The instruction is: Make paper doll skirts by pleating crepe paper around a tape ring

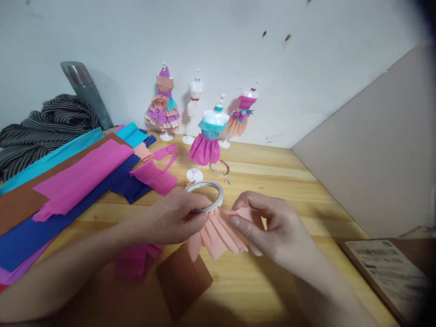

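Note:
A roll of tape (220, 195) is gripped by my left hand (179, 215), its thumb and fingers pressed together at the ring's lower left. From the lower edge of the roll hangs a pleated strip of peach paper (220, 234), fanned out in folds. My right hand (272, 227) pinches the right end of that strip between thumb and fingers. Below the strip, a brown paper square (184, 279) lies on the wooden table (327, 204), with a magenta paper piece (138, 261) to its left, partly behind my left forearm.
Behind my hands stand several small mannequins, one in a teal top and magenta skirt (205, 150). Coloured paper sheets (85, 175), striped cloth (51, 131) and a grey bottle (86, 93) are at left. A cardboard box (384, 277) lies at lower right.

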